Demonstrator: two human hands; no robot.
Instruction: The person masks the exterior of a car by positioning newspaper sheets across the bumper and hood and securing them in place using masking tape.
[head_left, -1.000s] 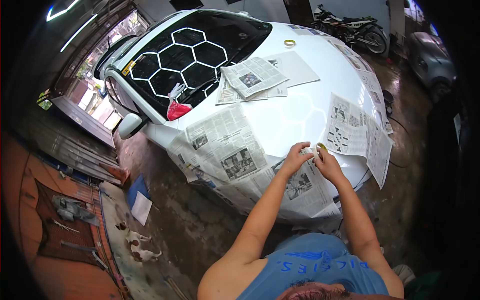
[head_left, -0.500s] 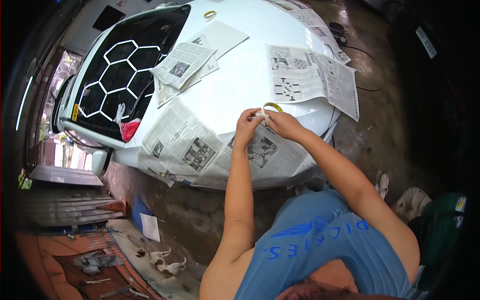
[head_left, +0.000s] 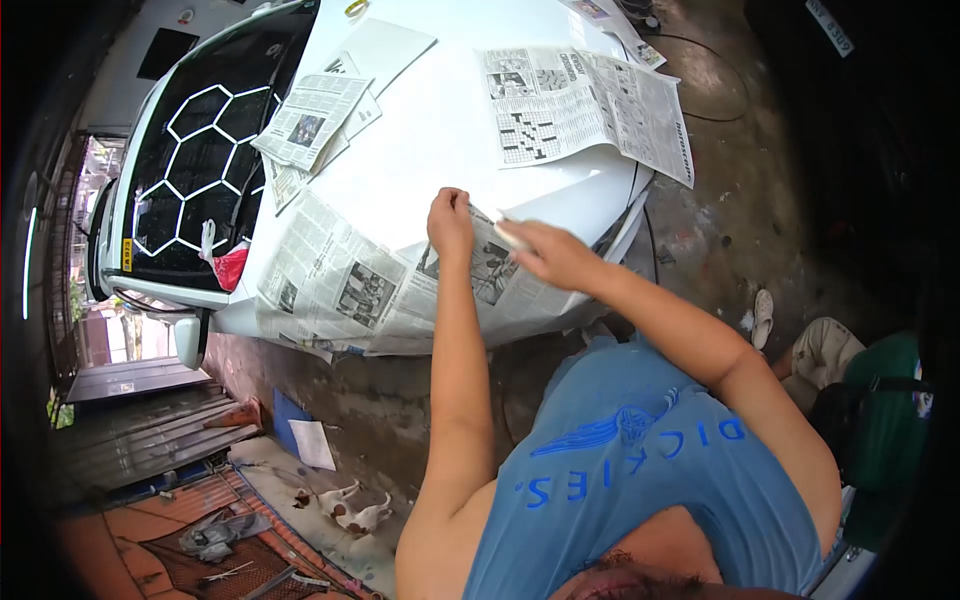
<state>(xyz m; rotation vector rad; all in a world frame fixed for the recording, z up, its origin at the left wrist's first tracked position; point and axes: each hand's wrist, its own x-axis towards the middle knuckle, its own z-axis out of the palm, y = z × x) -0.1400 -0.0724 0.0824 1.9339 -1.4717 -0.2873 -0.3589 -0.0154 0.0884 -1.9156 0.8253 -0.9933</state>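
Note:
My right hand (head_left: 555,255) is closed around a roll of masking tape (head_left: 511,236), seen nearly edge-on. To its left, my left hand (head_left: 452,222) is pinched shut at the upper edge of a newspaper sheet (head_left: 330,265). Whatever sits between those fingertips is too small to make out. This sheet spreads over the near side of a white car's hood (head_left: 420,130), and both hands are above it. Beyond my right hand, another newspaper sheet (head_left: 550,125) with a crossword drapes over the hood's front.
Folded newspapers (head_left: 320,115) lie near the windshield (head_left: 215,150), and another tape roll (head_left: 355,8) rests farther up the hood. A red and white bag (head_left: 230,268) hangs by the side mirror (head_left: 190,340). A brown and white animal (head_left: 350,508) lies on the floor. Someone's trousers (head_left: 825,350) show at right.
My hands have moved apart, the left one to the left and the right one staying with the tape roll, which has turned edge-on. The whole view has shifted slightly.

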